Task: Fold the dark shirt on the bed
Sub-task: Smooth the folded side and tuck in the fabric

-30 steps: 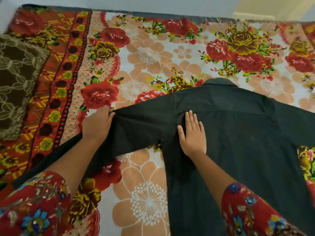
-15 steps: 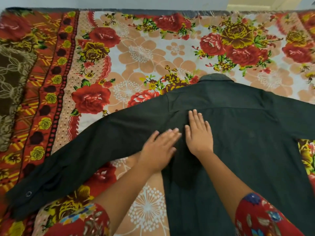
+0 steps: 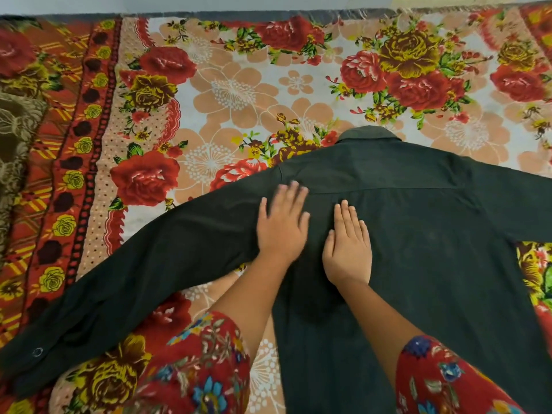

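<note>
— Both our hands lie flat with fingers spread: left hand near the shoulder seam, right hand just beside it.

— And the dark long-sleeved cotton shirt?

— Spread back-up on the floral bedspread, collar toward its far edge.

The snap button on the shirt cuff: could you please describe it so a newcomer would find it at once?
Start at the dark shirt spread on the floral bedsheet and follow its long sleeve out toward the lower left. At the cuff end sits a small round snap button, the only pale ring on the plain dark fabric.
</note>
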